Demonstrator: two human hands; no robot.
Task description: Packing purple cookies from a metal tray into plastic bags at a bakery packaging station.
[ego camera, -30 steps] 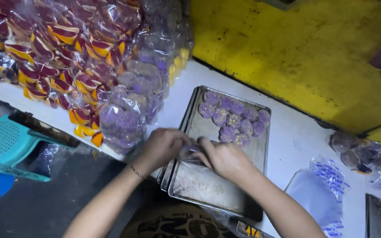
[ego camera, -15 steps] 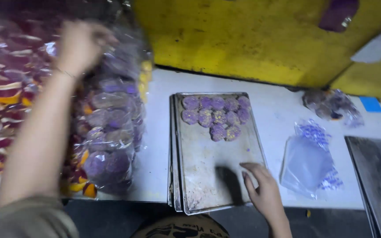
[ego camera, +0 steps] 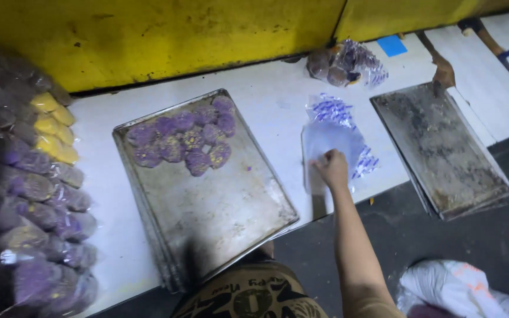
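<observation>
Nearest the camera, the person's patterned brown garment (ego camera: 254,294) fills the bottom edge, and a crumpled white sack (ego camera: 472,291) lies on the dark floor to the right, partly cut off by the frame. From the lower right the bare right forearm rises straight up to the white table (ego camera: 278,109), where the right hand (ego camera: 332,169) rests on the near corner of a stack of thin, clear plastic bags (ego camera: 334,138) printed in blue; the fingers are curled narrow and appear to pinch the top sheet, though the fingertips are hidden behind the knuckles. The bags lie flat between two trays. To their left sits a worn, rectangular metal baking tray (ego camera: 219,206), dull grey and scratched, set at a slant and overhanging the table's edge, with more trays stacked beneath it. At its far end a cluster of round, rough purple cookies (ego camera: 187,140) flecked with yellow lies close together. To the right another stack of stained, darker trays (ego camera: 440,150) stands bare. Along the left edge a glossy heap of packed cookie bags (ego camera: 30,206), purple and yellow, blurs into shadow. Farther back a small clear bag of dark cookies (ego camera: 343,62) rests near the scuffed yellow wall (ego camera: 166,35). The left hand is out of view.
</observation>
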